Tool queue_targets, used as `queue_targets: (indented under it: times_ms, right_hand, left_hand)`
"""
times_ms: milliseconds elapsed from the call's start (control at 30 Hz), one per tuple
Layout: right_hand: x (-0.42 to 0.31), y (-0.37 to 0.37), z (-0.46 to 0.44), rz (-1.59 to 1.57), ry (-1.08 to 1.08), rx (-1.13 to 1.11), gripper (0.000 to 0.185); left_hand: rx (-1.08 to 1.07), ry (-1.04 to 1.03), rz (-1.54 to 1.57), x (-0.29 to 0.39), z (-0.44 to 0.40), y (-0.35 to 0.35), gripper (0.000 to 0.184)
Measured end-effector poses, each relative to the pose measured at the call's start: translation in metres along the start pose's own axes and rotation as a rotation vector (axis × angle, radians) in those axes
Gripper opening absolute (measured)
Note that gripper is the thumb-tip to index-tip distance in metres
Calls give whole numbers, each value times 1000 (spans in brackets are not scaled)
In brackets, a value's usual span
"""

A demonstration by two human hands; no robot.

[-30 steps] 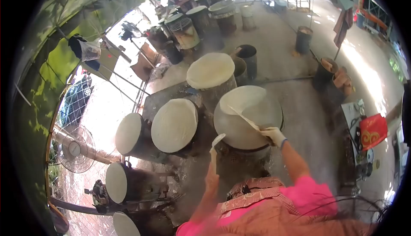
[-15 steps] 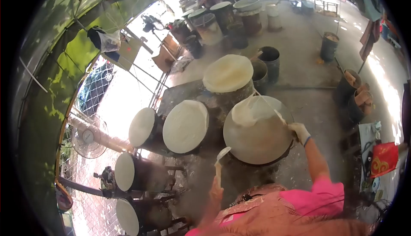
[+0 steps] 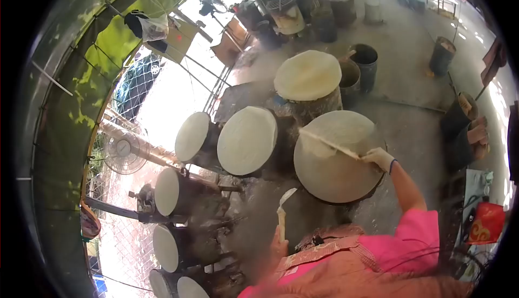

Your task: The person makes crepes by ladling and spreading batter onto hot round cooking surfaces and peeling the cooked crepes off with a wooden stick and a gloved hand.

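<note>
- Grey floor (image 3: 411, 130) gives open room to the right of the big round plate (image 3: 338, 184) in front of me; to its left, a pale drum top (image 3: 247, 141) stands near, with a dark gap between, and another pale round top (image 3: 308, 75) sits just beyond its far edge
- My right hand (image 3: 380, 159), in a pale glove, is closed around the near end of a long thin stick (image 3: 332, 145) at the plate's right rim; the stick runs slantwise over the plate's far half
- My left hand (image 3: 279, 246) is wrapped around the handle of a ladle (image 3: 281, 219), its bowl up, near the plate's lower left edge but apart from it
- Haze blurs my left fingers; I cannot tell whether the stick touches the plate all along; the lowest drum (image 3: 192, 288) is cut off
</note>
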State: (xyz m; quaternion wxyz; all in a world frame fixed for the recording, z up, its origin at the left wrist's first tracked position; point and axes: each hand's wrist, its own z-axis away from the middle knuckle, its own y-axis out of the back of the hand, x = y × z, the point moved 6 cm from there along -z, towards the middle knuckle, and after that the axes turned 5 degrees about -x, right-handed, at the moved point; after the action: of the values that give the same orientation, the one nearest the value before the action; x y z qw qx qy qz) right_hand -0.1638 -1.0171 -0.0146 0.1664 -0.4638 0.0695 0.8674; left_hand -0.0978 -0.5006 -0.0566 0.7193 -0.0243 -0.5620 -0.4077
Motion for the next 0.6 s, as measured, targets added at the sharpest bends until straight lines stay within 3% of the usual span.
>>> queue_targets:
  times_ms: [100,167,267,367,433,500,567,600]
  right_hand:
    - [57,3,20,-32,-33,-148,20]
    - [25,17,20,-28,40,-135,21]
    - [-17,21,-16,-48,157,67,16]
    - [-27,-6,-20,154,7,-76,17]
    - [22,-2,-19,181,-38,-209,17]
    - [48,5,4,137,-121,-254,15]
    - [35,18,26,155,-167,-264,10]
    - [38,31,5,165,-38,-227,10]
  left_hand:
    - [112,-161,-243,-61,1,-10,39]
    - [185,-257,-433,-84,6,-14,30]
    - [161,-27,-286,-106,25,-4,23]
    - [254,211,-70,-58,36,5,33]
    - [275,114,-83,-24,42,5,46]
    - [298,-148,-302,-66,44,4,61]
    - [324,-156,-207,-72,39,-4,69]
    - [322,13,44,-39,48,-2,69]
